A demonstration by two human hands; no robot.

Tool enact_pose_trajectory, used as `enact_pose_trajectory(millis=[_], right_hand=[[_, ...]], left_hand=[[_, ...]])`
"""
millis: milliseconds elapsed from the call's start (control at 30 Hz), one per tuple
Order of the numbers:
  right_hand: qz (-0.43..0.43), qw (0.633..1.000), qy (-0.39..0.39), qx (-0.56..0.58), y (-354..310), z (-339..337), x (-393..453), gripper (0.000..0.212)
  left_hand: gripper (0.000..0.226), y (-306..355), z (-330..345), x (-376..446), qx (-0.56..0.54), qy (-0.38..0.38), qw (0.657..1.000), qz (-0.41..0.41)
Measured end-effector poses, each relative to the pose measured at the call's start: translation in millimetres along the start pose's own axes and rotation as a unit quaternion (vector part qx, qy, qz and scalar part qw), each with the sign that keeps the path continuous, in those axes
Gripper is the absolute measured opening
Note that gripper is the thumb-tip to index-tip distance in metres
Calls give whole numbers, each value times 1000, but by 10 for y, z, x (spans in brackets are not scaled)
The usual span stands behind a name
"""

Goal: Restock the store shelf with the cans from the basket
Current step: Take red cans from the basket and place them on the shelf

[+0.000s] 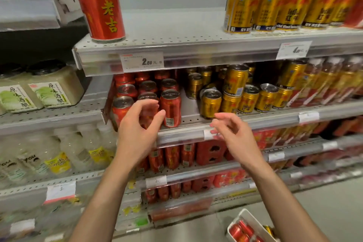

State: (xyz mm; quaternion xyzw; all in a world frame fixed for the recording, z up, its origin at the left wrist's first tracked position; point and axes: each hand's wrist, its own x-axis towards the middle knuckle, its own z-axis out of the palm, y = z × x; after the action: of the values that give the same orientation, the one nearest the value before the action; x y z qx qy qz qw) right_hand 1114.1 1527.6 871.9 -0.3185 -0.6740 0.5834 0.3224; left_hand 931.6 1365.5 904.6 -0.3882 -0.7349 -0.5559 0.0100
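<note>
Now both hands, left hand point(137, 124) and right hand point(233, 133), hold nothing; reach down to the basket point(253, 220) for red cans point(241, 230).

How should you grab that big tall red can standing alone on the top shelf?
Grip the tall red can around its straight middle, coming from the front. It stands upright near the shelf's front edge with bare shelf to its right, so a hand can probably wrap round it. Its top is out of view, and the foot narrows, so those are poorer holds.

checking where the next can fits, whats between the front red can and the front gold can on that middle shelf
Head view: only bare perforated shelf lies between the red can and the gold can.
</note>
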Motion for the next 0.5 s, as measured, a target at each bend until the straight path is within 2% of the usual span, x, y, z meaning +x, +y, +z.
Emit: enact_pose_trajectory(millis=[200,500], right_hand=[[83,984,159,-3,514,-700,-989,7],[183,923,338,24,1174,-1785,-2077,11]], left_hand=[[13,-111,487,-693,-150,-89,979,-108],[12,28,1515,-1494,-173,-220,943,-182]])
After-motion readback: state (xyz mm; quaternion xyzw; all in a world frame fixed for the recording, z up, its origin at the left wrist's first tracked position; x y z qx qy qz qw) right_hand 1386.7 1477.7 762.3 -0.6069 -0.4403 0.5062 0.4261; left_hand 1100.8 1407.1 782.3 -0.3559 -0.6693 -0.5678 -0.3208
